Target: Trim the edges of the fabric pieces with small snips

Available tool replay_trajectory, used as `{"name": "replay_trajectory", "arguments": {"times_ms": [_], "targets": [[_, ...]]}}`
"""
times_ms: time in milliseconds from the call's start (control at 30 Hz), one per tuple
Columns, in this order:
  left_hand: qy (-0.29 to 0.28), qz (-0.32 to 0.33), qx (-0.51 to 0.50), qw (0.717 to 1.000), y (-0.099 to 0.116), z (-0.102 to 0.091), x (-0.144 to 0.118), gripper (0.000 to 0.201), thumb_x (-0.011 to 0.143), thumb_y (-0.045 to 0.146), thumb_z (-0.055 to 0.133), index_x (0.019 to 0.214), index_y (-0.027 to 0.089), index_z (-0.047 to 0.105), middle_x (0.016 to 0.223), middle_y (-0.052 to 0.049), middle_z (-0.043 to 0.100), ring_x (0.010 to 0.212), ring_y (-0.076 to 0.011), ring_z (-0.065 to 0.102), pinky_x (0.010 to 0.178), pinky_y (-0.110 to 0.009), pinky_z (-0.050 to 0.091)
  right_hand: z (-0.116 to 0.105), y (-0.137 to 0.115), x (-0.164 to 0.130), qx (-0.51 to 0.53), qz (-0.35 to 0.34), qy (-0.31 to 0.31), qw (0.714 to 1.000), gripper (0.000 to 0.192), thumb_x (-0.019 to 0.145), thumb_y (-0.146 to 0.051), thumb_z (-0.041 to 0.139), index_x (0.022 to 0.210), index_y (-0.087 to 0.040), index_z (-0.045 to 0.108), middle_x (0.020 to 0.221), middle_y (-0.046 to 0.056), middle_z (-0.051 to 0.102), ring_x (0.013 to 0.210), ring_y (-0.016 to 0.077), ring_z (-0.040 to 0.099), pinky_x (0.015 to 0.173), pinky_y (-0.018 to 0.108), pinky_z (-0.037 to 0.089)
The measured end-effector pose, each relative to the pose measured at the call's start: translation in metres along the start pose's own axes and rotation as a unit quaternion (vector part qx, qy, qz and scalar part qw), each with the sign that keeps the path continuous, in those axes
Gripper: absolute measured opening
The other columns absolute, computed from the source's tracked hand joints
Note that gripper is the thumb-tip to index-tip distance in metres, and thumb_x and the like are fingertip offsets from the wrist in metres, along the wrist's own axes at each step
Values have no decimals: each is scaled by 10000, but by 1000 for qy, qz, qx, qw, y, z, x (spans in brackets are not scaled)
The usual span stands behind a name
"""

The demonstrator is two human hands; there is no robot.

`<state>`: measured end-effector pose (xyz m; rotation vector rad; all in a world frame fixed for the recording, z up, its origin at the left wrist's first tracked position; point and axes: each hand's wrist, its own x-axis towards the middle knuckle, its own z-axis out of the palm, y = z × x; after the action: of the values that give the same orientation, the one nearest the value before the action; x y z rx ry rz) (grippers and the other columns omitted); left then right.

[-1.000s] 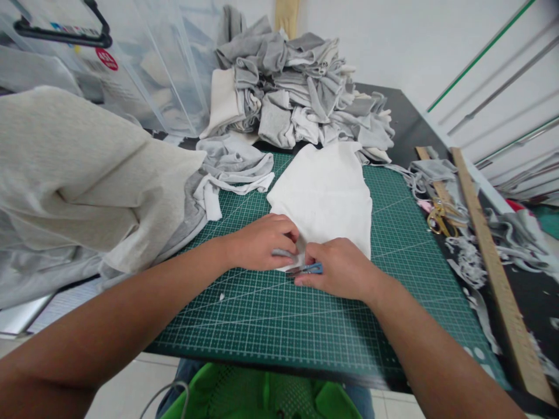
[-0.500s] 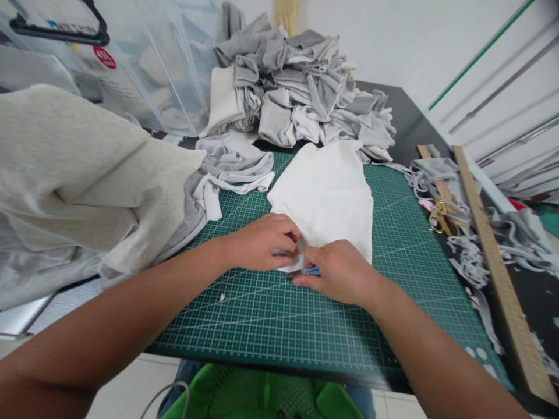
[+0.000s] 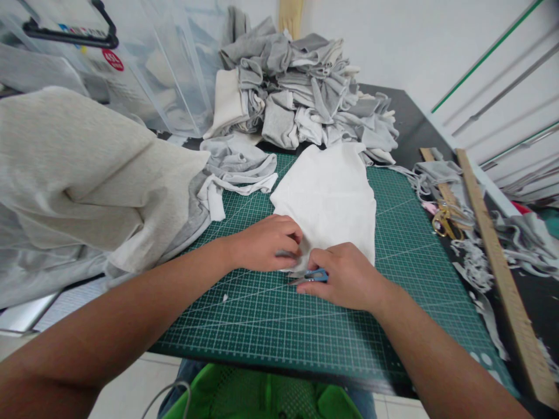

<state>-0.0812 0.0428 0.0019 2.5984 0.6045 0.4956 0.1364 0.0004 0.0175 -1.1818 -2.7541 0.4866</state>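
Observation:
A white piece of fabric (image 3: 329, 195) lies spread on the green cutting mat (image 3: 262, 314). My left hand (image 3: 271, 244) pinches its lower left corner, fingers curled, with a bit of grey showing between them. Held in my right hand (image 3: 343, 274) are small blue thread snips (image 3: 313, 276). Their blades are apart and point left, just below the fabric's lower edge, near my left fingertips. A small white scrap (image 3: 225, 297) rests on the mat to the left, below my left forearm.
Grey and cream fabric is heaped (image 3: 288, 87) at the back. A beige garment (image 3: 96, 180) covers the left, before a clear plastic bin (image 3: 161, 70). At right lie gold-handled scissors (image 3: 446, 221), a wooden ruler (image 3: 502, 267) and fabric scraps (image 3: 474, 265).
The snips have drawn back slightly from the fabric's edge, and more of their blades and blue handle now shows. My left hand stays at the corner. The whole view has shifted slightly.

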Motion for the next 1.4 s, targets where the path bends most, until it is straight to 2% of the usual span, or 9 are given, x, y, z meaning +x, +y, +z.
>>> {"name": "replay_trajectory", "arguments": {"times_ms": [267, 633, 900, 1000, 1100, 1200, 1267, 1333, 1400], "targets": [[7, -1, -2, 1000, -2, 2, 0, 85, 779, 248, 663, 854, 226, 695, 979, -30, 610, 940, -192, 539, 866, -356, 383, 1, -3, -3, 37, -33, -1, 999, 396, 743, -577, 646, 799, -187, 610, 589, -19, 598, 547, 132, 542, 555, 252, 292], [3, 7, 0, 1000, -2, 1, -1, 86, 787, 273, 666, 854, 227, 696, 996, -30, 605, 943, -183, 543, 876, -358, 386, -1, 6, -2, 11, 23, 11, 1000, 357, 750, -555, 652, 815, -206, 619, 623, -20, 639, 567, 140, 572, 556, 245, 305], [-11, 6, -17, 1000, -4, -2, -1, 113, 786, 233, 655, 893, 227, 690, 1024, -35, 604, 953, -187, 547, 893, -360, 386, 1, 6, -1, 2, 15, 15, 1000, 375, 768, -572, 621, 822, -201, 618, 624, -14, 639, 571, 142, 572, 551, 249, 308], [-6, 5, -21, 1000, -5, -2, -2, 124, 783, 228, 658, 902, 224, 692, 1020, -37, 603, 954, -186, 547, 890, -355, 388, -1, 8, -2, 20, 9, 22, 1000, 358, 775, -551, 625, 819, -196, 615, 641, -10, 640, 582, 137, 567, 565, 250, 326], [2, 13, -28, 1000, -6, -1, -2, 129, 774, 202, 658, 896, 221, 693, 1002, -34, 605, 945, -181, 551, 877, -348, 394, -7, 11, -5, 86, 27, 48, 995, 328, 794, -516, 618, 822, -189, 611, 666, -10, 632, 593, 119, 552, 572, 243, 353], [8, 19, -41, 999, -7, -1, -3, 127, 772, 198, 659, 894, 212, 692, 986, -39, 609, 936, -187, 554, 866, -354, 407, -16, 14, -8, 204, 65, 96, 972, 275, 823, -459, 601, 852, -186, 603, 685, -15, 607, 590, 102, 521, 555, 232, 374], [15, 18, -55, 998, -7, -1, -3, 138, 774, 185, 654, 905, 200, 694, 988, -54, 607, 943, -193, 553, 868, -355, 419, -24, 15, -8, 304, 84, 125, 941, 263, 831, -445, 594, 879, -186, 586, 702, -14, 589, 581, 99, 499, 542, 235, 385], [24, 16, -68, 997, -6, 0, -4, 140, 773, 165, 646, 903, 183, 695, 1000, -70, 602, 956, -196, 551, 877, -354, 427, -32, 12, -7, 419, 91, 144, 892, 275, 826, -458, 595, 906, -198, 552, 714, -17, 568, 578, 103, 486, 534, 245, 403], [29, 14, -69, 997, -6, 0, -5, 132, 771, 162, 648, 895, 168, 694, 1020, -84, 595, 973, -200, 546, 893, -356, 429, -42, 4, -3, 527, 91, 158, 830, 308, 811, -495, 593, 926, -223, 505, 702, -29, 529, 580, 113, 477, 522, 252, 420]]}}
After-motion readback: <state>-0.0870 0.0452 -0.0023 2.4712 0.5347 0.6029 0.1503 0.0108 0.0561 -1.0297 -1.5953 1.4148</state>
